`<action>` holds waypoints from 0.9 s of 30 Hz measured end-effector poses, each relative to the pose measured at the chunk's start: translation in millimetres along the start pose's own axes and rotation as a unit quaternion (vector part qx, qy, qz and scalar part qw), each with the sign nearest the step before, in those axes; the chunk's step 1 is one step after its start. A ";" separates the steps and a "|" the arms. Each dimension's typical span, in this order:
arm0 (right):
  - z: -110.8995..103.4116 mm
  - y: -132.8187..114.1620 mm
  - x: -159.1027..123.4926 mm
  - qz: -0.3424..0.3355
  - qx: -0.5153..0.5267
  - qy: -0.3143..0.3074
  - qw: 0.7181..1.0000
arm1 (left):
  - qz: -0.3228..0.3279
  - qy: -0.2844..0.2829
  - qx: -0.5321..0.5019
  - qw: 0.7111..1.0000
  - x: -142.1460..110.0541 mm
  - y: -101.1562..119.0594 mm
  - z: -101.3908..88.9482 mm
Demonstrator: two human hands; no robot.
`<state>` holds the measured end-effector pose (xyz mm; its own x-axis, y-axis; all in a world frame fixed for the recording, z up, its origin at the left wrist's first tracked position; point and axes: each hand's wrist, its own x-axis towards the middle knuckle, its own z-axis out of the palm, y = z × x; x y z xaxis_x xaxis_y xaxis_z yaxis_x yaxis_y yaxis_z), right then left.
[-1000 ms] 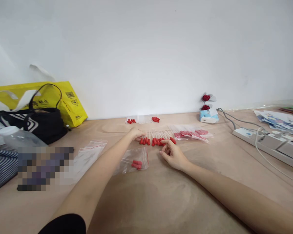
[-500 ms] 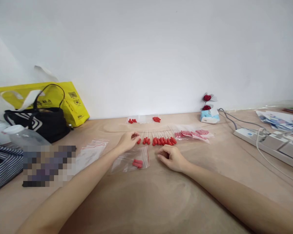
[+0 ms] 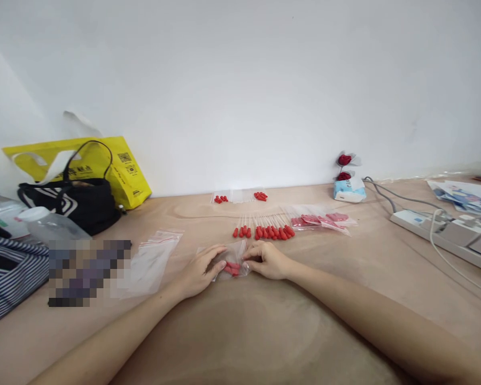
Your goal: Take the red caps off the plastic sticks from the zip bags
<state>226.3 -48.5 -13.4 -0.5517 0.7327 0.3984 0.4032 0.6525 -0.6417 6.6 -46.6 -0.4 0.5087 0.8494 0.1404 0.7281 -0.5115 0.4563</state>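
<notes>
A small clear zip bag (image 3: 240, 247) with a few red rubber bulbs (image 3: 231, 268) inside lies on the table between my hands. At the bag's left part, my left hand (image 3: 202, 271) grips it with curved fingers above and the thumb near the bulbs. My right hand (image 3: 269, 260) pinches the bag's right edge, by its mouth, between thumb and fingers. Just beyond the hands, a row of droppers (image 3: 273, 232) with red bulbs and thin pale stems lies side by side, bulbs toward me.
Filled bags of red pieces (image 3: 320, 220) lie right of the row. Flat clear bags (image 3: 154, 262) are at left. More red bulbs (image 3: 260, 196) sit by the wall. A yellow bag (image 3: 132, 182), black bag (image 3: 88, 206), bottle (image 3: 56, 227), tissue pack (image 3: 349, 191) and power strip (image 3: 420, 222) flank the area.
My left hand has left the end of the dropper row and come back to the zip bag. My right hand has moved left onto the bag's edge. The view has shifted slightly.
</notes>
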 end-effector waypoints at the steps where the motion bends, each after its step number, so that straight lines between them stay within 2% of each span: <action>1: -1.3 0.1 -0.5 -0.005 -0.007 -0.011 1.000 | 0.007 -0.012 -0.004 1.000 -0.1 1.1 -1.6; 5: -2.7 1.7 -1.8 0.000 -0.009 -0.038 0.999 | 0.031 -0.047 -0.031 0.998 -2.1 4.0 -6.4; 12: 0.2 3.7 -1.1 0.040 0.018 -0.056 0.997 | -0.012 0.026 -0.049 0.998 -0.7 10.0 0.7; 18: 7.8 -6.5 1.4 0.024 -0.002 0.027 0.999 | 0.008 0.034 -0.029 0.999 1.0 11.2 3.7; 22: 13.3 -11.0 4.3 0.000 -0.019 0.024 1.000 | 0.018 0.026 -0.029 0.999 0.7 7.6 4.5; 27: 9.5 -13.1 1.0 0.006 -0.035 0.027 0.999 | 0.003 -0.010 -0.030 0.999 -1.1 8.1 3.2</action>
<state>213.5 -58.2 -10.8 -0.5067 0.7491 0.4269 0.4607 0.6537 -0.6003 13.4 -52.1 0.4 0.5228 0.8431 0.1259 0.6960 -0.5075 0.5080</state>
